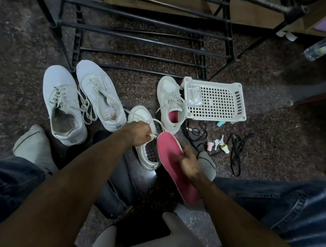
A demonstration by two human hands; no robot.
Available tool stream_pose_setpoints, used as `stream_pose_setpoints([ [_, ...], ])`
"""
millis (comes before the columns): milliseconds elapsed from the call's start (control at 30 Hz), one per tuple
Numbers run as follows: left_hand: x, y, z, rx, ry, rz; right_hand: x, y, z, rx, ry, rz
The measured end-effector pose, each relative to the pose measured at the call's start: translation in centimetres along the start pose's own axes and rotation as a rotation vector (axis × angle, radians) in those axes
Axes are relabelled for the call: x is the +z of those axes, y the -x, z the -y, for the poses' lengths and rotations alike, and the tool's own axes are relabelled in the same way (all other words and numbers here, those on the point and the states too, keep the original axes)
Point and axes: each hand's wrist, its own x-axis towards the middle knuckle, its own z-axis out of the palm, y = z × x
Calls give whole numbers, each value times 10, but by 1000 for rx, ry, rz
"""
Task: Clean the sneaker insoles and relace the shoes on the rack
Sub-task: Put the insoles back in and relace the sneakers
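Sneakers lie on the speckled dark floor in front of a black metal shoe rack (149, 35), four white ones in all. In the head view, a laced pair sits at the left, one sneaker (62, 105) beside the other (99, 95), toes toward the rack. A third sneaker (171, 102) stands to the right with a pink insole visible inside its opening, touching the white plastic basket (215, 100). The fourth sneaker (146, 145) is in the middle, its perforated inner bed exposed.

The left hand (139, 133) has its fingers curled around the white lace (154, 128) of this middle sneaker, over its tongue. The right hand (188, 164) grips a loose pink insole (172, 162) by its edge, holding it just beside the middle sneaker; motion blur hides the exact finger positions.

The basket lies with its grid surface facing up, and a crumpled clear wrapper (193, 96) rests at its left end. Near its lower edge lie a small turquoise item (221, 123), a tangle of black cord (197, 134), a second black cord (236, 152), a pink cap-like piece (210, 145) and a yellowish one (225, 148). A clear plastic bottle (322, 48) lies at the far right.

Two socked feet, left (33, 147) and right (207, 165), and denim-clad legs frame the scene. A dark grey object (114, 187) lies between the legs.
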Motion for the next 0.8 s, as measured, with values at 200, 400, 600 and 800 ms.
stream_pose_setpoints([
  [200, 0, 4, -7, -29, 28, -3, 22, 12, -4, -21, 586, 42],
  [400, -3, 9, -10, -45, 44, -5, 37, 19, -5, -32, 943, 14],
  [600, -4, 12, -12, -54, 69, -21, 33, 23, 14, -72, 872, -40],
  [800, -4, 13, -13, -49, 87, -36, 43, 12, 38, -99, 996, -29],
])
